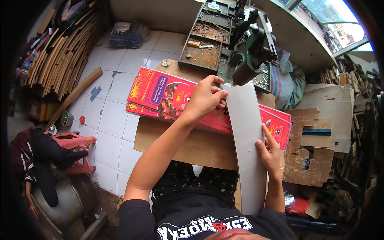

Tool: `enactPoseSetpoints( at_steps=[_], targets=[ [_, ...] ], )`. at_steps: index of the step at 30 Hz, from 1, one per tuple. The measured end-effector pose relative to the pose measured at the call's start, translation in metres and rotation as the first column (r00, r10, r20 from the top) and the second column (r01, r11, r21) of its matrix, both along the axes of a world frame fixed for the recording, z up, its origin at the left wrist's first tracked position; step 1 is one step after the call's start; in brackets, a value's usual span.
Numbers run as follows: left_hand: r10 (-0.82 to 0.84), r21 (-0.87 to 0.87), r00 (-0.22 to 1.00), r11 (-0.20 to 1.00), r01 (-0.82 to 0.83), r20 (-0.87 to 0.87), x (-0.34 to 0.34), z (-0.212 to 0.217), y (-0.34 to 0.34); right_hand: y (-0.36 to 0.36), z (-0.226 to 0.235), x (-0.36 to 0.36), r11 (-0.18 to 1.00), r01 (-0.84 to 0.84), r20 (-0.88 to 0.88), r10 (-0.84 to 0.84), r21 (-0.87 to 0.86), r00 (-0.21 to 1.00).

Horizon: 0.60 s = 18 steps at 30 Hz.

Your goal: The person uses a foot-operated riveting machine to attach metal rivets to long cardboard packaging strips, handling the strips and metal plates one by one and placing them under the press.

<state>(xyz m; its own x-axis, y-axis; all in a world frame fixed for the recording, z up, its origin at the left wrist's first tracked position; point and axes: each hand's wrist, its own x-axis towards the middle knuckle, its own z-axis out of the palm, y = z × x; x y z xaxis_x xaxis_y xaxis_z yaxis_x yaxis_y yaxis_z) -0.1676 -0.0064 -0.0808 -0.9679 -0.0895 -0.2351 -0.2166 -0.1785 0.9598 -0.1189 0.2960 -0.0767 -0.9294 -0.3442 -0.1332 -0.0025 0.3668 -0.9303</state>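
A long white strip of board [246, 132] runs from my body to the press. Its far end lies under the round head of a dark green hand press [246, 72]. My left hand [208, 96] is closed at the strip's far left corner, thumb and curled fingers at the edge. Anything small between those fingertips cannot be made out. Lower down, my right hand [270, 154] grips the strip's right edge, thumb on top and some fingers hidden beneath. Under the strip, red printed boards [160, 94] lie stacked crosswise on a wooden bench [184, 148].
Metal trays [200, 52] with small loose metal pieces stand left of the press. Cut cardboard [310, 156] lies to the right. Stacked board strips [68, 52] fill the far left. Another person's sleeve [52, 152] shows at left by a red stool [76, 144].
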Motion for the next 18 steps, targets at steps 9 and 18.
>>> enactPoseSetpoints(
  at_steps=[9,18],
  targets=[
    [-0.027,0.175,0.999,0.984,0.034,-0.043,0.072,0.03,-0.006,0.036,-0.004,0.048,0.943,-0.122,0.428,0.253,-0.311,0.868],
    [0.109,0.178,0.965,0.982,-0.067,-0.238,0.152,0.045,-0.036,0.003,0.018,0.123,0.516,0.071,0.516,0.818,-0.854,0.256]
  ],
)
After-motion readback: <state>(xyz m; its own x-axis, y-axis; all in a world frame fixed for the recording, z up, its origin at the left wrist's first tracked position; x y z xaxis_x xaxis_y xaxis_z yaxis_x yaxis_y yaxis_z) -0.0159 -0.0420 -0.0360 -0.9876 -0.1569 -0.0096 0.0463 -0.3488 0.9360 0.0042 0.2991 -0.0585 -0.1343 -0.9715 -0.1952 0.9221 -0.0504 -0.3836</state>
